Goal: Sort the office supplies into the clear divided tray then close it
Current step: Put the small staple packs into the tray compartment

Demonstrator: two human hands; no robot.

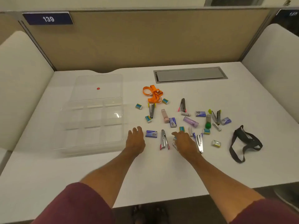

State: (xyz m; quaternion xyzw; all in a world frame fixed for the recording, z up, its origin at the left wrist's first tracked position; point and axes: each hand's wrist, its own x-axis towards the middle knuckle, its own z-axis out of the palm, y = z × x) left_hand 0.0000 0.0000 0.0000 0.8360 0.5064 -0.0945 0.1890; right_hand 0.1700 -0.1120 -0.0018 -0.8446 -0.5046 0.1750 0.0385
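Observation:
A clear divided tray [90, 143] lies on the left of the white desk, its clear lid [98, 84] open behind it with a red dot sticker. Office supplies are scattered to its right: several staplers, such as a red-tipped stapler [164, 139] and a blue-tipped stapler [199, 141], several staple boxes such as a purple box [151, 133], a green glue stick [208, 122] and a purple tube [191, 121]. My left hand [135, 141] hovers by the tray's right edge, fingers relaxed, holding nothing. My right hand [184, 142] rests over small items between the two staplers; its fingertips are hidden.
An orange ribbon [153, 93] lies at the back of the pile and a black strap [244, 143] at the right. A grey cable hatch [190, 75] is set into the desk behind. Beige partition walls enclose the desk [161, 175], with chairs either side.

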